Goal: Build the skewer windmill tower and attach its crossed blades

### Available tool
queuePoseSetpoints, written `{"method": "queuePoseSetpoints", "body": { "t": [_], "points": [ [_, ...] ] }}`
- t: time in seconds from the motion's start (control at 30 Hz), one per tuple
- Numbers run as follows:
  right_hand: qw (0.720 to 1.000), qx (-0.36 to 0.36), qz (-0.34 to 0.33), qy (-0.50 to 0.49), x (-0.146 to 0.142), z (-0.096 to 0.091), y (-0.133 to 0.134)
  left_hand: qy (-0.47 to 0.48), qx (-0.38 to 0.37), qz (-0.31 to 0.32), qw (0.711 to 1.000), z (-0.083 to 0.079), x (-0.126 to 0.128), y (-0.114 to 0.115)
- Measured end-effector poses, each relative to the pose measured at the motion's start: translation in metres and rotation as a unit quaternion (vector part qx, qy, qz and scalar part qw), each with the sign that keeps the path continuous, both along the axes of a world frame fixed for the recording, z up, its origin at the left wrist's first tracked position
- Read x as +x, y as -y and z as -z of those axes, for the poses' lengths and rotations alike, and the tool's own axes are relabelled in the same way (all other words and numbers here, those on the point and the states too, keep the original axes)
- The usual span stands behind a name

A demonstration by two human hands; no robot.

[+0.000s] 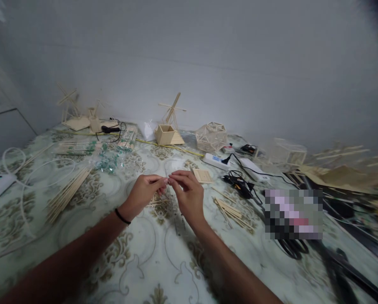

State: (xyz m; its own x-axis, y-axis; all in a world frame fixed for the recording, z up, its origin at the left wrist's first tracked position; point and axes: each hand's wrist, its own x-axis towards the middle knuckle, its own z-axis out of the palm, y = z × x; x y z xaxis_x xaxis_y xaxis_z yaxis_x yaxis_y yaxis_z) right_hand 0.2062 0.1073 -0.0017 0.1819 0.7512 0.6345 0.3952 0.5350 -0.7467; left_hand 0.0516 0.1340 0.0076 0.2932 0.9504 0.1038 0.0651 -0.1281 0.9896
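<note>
In the middle of the head view my left hand [146, 192] and my right hand [189, 194] meet fingertip to fingertip above the table. Both are closed in a pinch, and whatever lies between the fingers is too small to make out. Beneath them, partly hidden, are some short wooden sticks [159, 202] and what looks like a clear ruler [178, 221]. Just beyond my right hand lies a small square panel of sticks [203, 176]. A loose group of wooden sticks [235, 214] rests to the right.
Bundled long sticks [69, 192] and plastic-wrapped packs [79, 147] lie left. A stick windmill model with a box [165, 135] stands against the wall. Right are a faceted stick frame [211, 137], a power strip [216, 161], cables [239, 185] and black-handled scissors [290, 248].
</note>
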Motion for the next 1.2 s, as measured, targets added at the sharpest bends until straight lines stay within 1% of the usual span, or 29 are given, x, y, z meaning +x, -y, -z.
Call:
{"method": "queuePoseSetpoints", "body": {
  "t": [0.13, 0.3, 0.43, 0.53, 0.6, 0.7, 0.8, 0.9, 0.97, 1.03, 1.13, 1.2],
  "points": [
    [0.999, 0.006, 0.012, -0.052, -0.011, 0.000, -0.018, 0.002, -0.013, -0.007, 1.000, 0.009, 0.003, 0.005],
    [0.998, 0.021, 0.036, -0.044, -0.015, -0.004, -0.032, -0.007, -0.029, 0.002, 1.000, 0.012, 0.004, 0.016],
    [0.996, 0.032, 0.060, -0.063, -0.014, -0.007, -0.047, -0.032, -0.033, 0.016, 0.999, 0.015, 0.004, 0.024],
    [0.994, 0.031, 0.064, -0.087, -0.004, -0.005, -0.062, -0.053, -0.022, 0.016, 0.998, 0.020, -0.001, 0.023],
    [0.993, 0.001, 0.065, -0.103, 0.008, -0.001, -0.071, -0.071, -0.010, 0.013, 0.997, 0.024, -0.007, 0.020],
    [0.990, -0.075, 0.058, -0.107, 0.030, 0.011, -0.080, -0.107, 0.016, 0.016, 0.994, 0.030, -0.018, 0.014],
    [0.987, -0.135, 0.018, -0.089, 0.050, 0.027, -0.079, -0.153, 0.061, 0.012, 0.986, 0.031, -0.029, 0.010],
    [0.979, -0.196, -0.032, -0.047, 0.064, 0.041, -0.071, -0.204, 0.111, 0.006, 0.973, 0.029, -0.039, 0.005],
    [0.973, -0.226, -0.047, -0.016, 0.067, 0.049, -0.066, -0.234, 0.138, -0.003, 0.962, 0.030, -0.046, 0.004],
    [0.969, -0.243, -0.046, 0.012, 0.066, 0.055, -0.063, -0.261, 0.153, -0.018, 0.953, 0.035, -0.052, 0.005],
    [0.965, -0.257, -0.031, 0.047, 0.056, 0.062, -0.058, -0.300, 0.154, -0.027, 0.941, 0.049, -0.055, 0.014],
    [0.963, -0.261, -0.018, 0.064, 0.047, 0.065, -0.055, -0.323, 0.147, -0.019, 0.935, 0.061, -0.053, 0.020]
  ]
}}
